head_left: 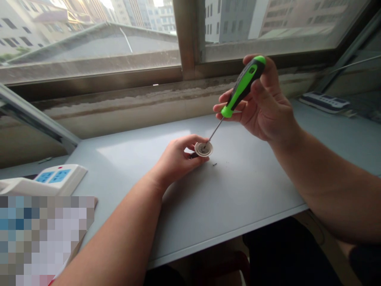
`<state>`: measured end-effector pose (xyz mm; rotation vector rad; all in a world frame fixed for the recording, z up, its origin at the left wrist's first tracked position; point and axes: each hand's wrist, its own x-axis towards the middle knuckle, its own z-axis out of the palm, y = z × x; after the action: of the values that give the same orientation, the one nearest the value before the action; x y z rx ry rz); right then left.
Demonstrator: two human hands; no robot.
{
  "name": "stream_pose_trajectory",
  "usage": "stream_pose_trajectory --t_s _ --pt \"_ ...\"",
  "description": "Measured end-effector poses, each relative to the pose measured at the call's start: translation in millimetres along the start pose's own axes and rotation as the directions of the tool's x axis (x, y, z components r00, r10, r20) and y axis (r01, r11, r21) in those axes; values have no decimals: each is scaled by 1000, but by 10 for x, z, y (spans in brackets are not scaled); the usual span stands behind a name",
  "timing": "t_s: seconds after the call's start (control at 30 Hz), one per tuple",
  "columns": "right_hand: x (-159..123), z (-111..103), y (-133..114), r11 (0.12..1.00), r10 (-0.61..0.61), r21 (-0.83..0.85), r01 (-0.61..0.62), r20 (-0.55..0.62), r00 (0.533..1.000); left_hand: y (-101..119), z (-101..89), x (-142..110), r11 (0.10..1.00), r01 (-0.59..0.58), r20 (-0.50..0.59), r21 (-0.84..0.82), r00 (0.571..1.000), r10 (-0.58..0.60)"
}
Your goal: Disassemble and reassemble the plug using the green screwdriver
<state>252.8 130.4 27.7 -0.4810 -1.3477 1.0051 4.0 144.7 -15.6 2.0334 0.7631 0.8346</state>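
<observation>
While the right hand (262, 101) gripped a green-handled screwdriver (244, 83), its thin shaft (216, 130) reaching into a round disc (204, 149) clasped by the left hand (178, 161), one tiny screw (214, 164) lay loose on the counter (238, 206) just right of the left hand, apparently already out.

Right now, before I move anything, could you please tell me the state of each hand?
Left hand: closed, holding a round disc.
Right hand: closed, holding a green-handled screwdriver.

Power strips (56, 178) lie on a desk (247, 198) below windows (89, 75).
</observation>
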Motion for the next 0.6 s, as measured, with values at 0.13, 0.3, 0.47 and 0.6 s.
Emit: stream_pose_trajectory --t_s 0.13,0.3,0.47,0.6 --pt "9 -11 9 1000 24 -2 -24 -4 1000 -14 -3 5 1000 -5 -2 3 1000 5" --pt "-11 11 -3 999 36 -23 -36 6 999 -46 -9 2 1000 9 4 9 1000 -9" --pt "-20 -9 31 999 -1 -50 4 50 999 -52 -11 7 1000 6 -4 -11 1000 -6" --pt "-7 -2 40 998 -34 -44 37 79 996 -54 -12 12 1000 18 -9 2 1000 -18"
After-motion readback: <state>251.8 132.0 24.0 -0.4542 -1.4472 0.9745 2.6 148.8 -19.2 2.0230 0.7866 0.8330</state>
